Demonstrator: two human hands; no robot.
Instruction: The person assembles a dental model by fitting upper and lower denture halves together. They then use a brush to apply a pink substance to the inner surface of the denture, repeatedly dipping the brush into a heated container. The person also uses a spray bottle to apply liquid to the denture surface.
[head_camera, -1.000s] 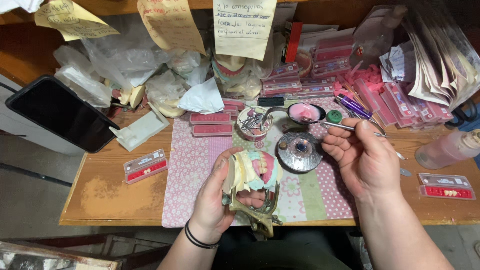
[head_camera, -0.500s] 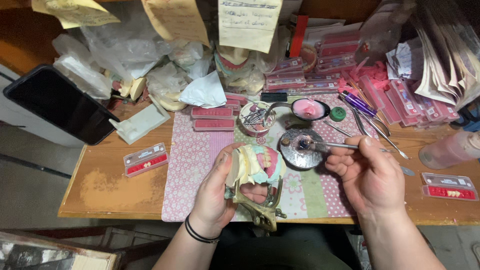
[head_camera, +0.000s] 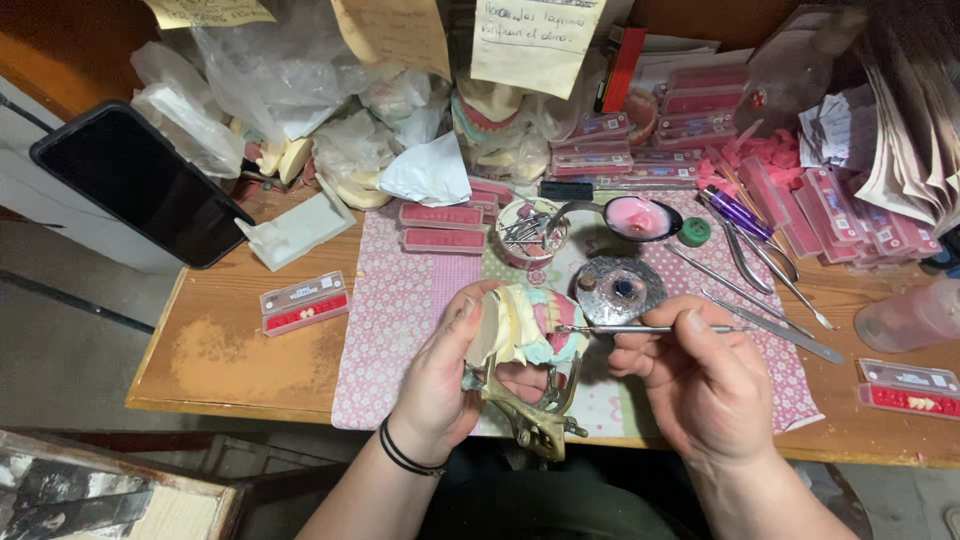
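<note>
My left hand (head_camera: 440, 385) gripped the dental model (head_camera: 525, 330) above the near edge of the bench (head_camera: 230, 350): cream plaster with pink wax gums and a pale green patch, mounted on a brass-coloured hinged frame (head_camera: 530, 415). My right hand (head_camera: 700, 385) pinched a thin metal tool (head_camera: 640, 329), its tip touching the model's wax. Just beyond sat a round metal dish (head_camera: 617, 290), then a spoon of pink wax (head_camera: 640, 217).

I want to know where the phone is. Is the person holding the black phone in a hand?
No, the black phone lies on the left edge of the desk, far from the left hand and right hand.
</note>
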